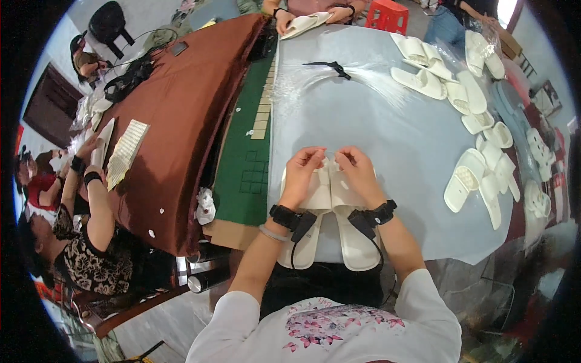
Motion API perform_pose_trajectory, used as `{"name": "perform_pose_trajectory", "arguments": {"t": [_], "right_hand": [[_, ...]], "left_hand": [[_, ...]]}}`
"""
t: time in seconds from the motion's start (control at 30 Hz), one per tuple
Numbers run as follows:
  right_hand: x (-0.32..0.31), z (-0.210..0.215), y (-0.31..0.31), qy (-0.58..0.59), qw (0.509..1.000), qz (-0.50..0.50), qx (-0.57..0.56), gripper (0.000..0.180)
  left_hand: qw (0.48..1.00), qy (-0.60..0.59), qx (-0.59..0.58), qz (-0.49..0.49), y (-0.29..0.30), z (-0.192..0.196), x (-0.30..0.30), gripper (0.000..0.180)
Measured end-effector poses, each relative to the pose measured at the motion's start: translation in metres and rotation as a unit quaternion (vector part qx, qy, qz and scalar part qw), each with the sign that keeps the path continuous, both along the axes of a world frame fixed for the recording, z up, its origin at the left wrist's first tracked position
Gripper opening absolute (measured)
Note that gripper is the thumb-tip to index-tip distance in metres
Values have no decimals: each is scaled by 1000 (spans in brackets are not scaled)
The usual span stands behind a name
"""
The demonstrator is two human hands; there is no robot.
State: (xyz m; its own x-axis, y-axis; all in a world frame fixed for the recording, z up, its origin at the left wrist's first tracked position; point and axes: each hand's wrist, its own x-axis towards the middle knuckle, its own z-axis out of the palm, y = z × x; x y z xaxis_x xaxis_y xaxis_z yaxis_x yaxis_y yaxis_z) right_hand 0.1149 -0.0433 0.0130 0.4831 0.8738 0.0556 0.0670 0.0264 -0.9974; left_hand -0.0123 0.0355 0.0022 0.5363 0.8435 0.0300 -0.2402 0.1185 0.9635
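From here I see two white slippers (361,245) side by side at the desk's (393,139) near edge, heels toward the wearer. The left hand (303,175) and right hand (361,173) meet above their toe ends, fingers curled toward thumbs; whether they pinch anything, I can't tell. Clear strands (378,86) lie beyond, more slippers (465,179) to the right.

Bright, even light covers the pale grey-blue cloth tabletop (417,151), with soft, faint shadows toward its middle; a blown-out white patch (507,11) glares at two o'clock. Fisheye distortion bends edges near the black rim, blurring four o'clock.
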Motion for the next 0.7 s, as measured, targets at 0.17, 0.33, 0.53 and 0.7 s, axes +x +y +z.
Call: {"name": "perform_pose_trajectory", "arguments": {"t": [0.17,0.33,0.53,0.7], "right_hand": [[-6,6,-2,-33,999,5,1,18],[1,-6,-2,-29,998,49,19,17],[-4,-3,-4,-21,999,16,39,19],[-2,2,-5,-31,999,28,25,19]], "left_hand": [[997,-51,-37,32,3,-7,-3,19],[998,47,6,-39,-6,8,0,18],[999,45,4,-29,-9,11,-1,17],[1000,0,-24,19,-5,6,-1,21]]}}
